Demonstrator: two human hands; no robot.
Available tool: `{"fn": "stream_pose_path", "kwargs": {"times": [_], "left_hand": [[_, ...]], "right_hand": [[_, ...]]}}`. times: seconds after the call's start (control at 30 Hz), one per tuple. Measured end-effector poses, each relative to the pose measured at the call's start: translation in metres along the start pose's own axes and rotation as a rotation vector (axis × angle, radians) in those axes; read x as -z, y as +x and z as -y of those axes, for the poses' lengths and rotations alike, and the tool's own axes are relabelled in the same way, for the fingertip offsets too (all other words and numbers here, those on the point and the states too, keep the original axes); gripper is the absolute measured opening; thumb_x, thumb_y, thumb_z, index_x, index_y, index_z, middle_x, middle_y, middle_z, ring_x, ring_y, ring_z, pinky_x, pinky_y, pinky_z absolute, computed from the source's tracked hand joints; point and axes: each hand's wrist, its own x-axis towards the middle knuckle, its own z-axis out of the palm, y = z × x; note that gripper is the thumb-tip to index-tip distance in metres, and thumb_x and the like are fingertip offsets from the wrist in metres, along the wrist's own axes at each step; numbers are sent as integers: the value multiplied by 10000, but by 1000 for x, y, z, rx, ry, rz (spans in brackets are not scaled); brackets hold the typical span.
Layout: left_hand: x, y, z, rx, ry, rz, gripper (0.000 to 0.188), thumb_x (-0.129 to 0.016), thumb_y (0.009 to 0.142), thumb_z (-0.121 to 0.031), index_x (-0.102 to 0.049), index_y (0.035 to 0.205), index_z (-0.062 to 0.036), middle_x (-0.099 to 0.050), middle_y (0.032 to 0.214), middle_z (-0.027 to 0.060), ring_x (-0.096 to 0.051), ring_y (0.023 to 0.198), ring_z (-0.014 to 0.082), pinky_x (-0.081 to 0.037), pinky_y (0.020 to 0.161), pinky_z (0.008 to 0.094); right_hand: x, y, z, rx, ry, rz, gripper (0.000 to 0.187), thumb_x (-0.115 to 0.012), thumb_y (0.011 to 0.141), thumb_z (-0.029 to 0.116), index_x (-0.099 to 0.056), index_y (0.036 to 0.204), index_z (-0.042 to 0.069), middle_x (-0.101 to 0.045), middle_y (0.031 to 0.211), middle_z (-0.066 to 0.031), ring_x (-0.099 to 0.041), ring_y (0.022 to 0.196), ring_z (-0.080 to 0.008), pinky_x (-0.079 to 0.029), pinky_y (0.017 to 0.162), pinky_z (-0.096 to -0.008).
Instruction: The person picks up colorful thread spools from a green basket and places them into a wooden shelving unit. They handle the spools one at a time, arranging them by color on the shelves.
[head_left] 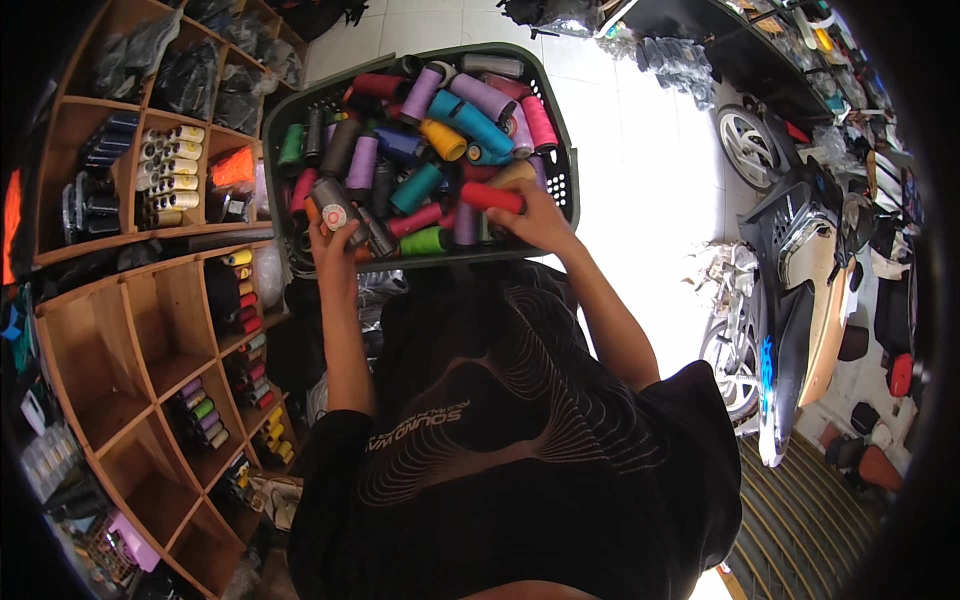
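Observation:
In front of me, a dark green plastic basket (268, 150) with perforated sides is heaped with thread spools in many colours. My left hand (335, 248) is closed round a dark grey thread spool (330, 197) with a round label on its end, at the basket's near left. At the near right, my right hand (545, 222) grips a red thread spool (488, 197), which lies over the heap. Between the hands are a teal spool (416, 188), a magenta spool (415, 220) and a bright green spool (425, 241). A long blue spool (470, 120) lies farther back.
Wooden shelves (130, 270) divided into compartments stand at my left. Some hold white spools (175, 175), others coloured spools (205, 415) or plastic-wrapped goods. A motorbike (790, 290) stands at the right on pale floor tiles (640, 170), near a ridged metal shutter (800, 520).

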Motion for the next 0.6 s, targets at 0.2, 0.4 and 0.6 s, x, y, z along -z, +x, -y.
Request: {"fn": "stream_pose_path", "kwargs": {"times": [0.2,0.4,0.6], "left_hand": [[-11,-1,10,-46,242,22,764,-771,785,-27,-333,1411,-5,-559,1281,158,-569,1159,231,-456,991,347],[-32,-7,13,-34,326,-10,750,-791,781,-35,-351,1387,0,-552,1293,164,-547,1182,223,-433,1007,344],[-28,-13,5,-13,308,-40,720,-796,779,-39,-380,1366,-3,-552,1295,158,-546,1183,220,-430,1007,338]], "right_hand": [[27,-9,-9,-251,151,-201,537,-765,829,434,-631,1128,8,-671,907,-132,-646,777,-193,-517,690,-325],[22,18,-43,-302,178,-425,613,-748,822,487,-616,1128,-27,-679,1011,-219,-668,975,-311,-510,844,-403],[9,57,-24,-153,-93,-711,626,-720,853,447,-557,1228,-26,-593,1111,-261,-596,1039,-394,-482,897,-454]]}}
